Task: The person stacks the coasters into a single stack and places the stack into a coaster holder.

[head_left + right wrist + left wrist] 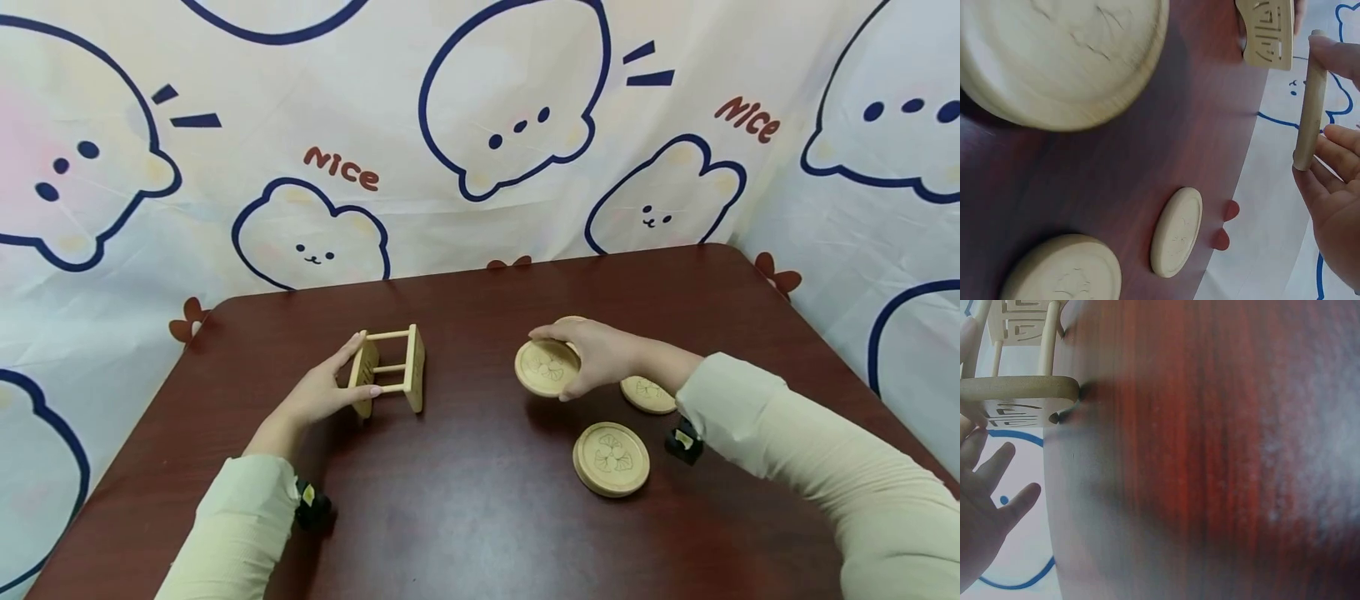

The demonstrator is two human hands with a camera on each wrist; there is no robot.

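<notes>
Coaster [542,372] is hanging above the dark table [480,517], lying between thumb and fingertips of the right hand [609,354]. Those digits are gripping opposite edges, spreading as wide as the disc; its carved face is showing, the palm sitting to its right. Left hand [318,396] is holding the wooden rack [417,371] by its left panel, thumb and fingers straddling it, thumb reaching toward the near rod; two fingers are splaying clear in the left wrist view. Rack is standing well apart from the held coaster. Three more are lying on the table: near coaster [611,459], side coaster [649,397] partly hiding behind the right wrist, far coaster [1177,232] beyond the hand.
</notes>
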